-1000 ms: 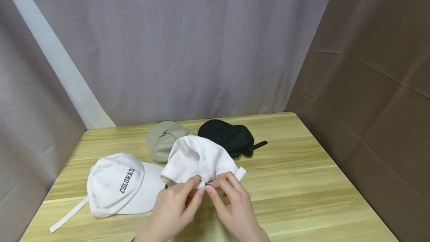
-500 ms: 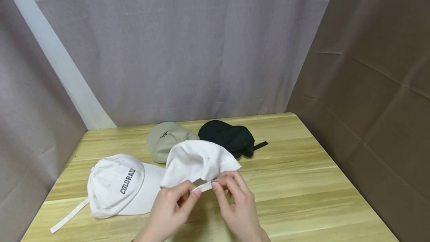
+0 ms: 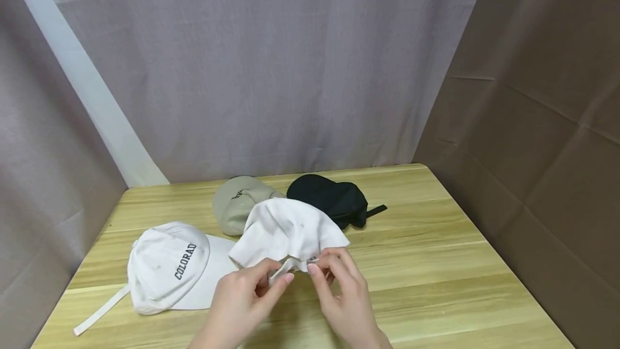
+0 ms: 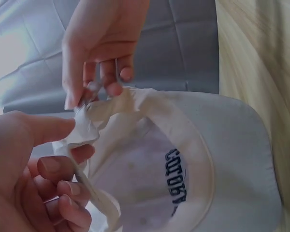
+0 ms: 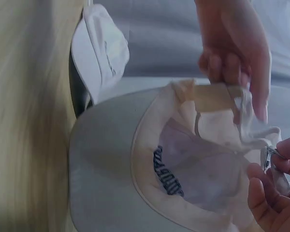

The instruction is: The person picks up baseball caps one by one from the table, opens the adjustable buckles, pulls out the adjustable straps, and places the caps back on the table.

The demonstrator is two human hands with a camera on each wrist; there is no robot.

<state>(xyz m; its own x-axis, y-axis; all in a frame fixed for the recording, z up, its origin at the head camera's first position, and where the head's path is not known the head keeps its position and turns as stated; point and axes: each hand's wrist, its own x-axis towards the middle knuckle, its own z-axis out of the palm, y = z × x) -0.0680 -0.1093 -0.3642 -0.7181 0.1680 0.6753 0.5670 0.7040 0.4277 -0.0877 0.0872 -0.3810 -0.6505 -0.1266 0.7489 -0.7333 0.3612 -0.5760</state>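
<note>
A white cap hangs from both hands, its crown towards the back and its opening seen in both wrist views. My left hand pinches the cap's back strap between thumb and fingers. A little to its right, my right hand pinches the same strap by a small metal buckle. Between the hands the strap is slack and bent. Inside the cap, dark lettering shows reversed through the cloth. The fingers partly cover the buckle, so how the strap runs through it cannot be told.
On the wooden table, a second white cap with dark lettering lies left, its strap stretched out. Behind the held cap are a beige cap and a black cap. Grey curtains hang behind the table.
My hands have moved slightly apart. The strap was pulled straight half a second ago and is now bent. Its loose end, sticking out right a second ago, is out of sight.
</note>
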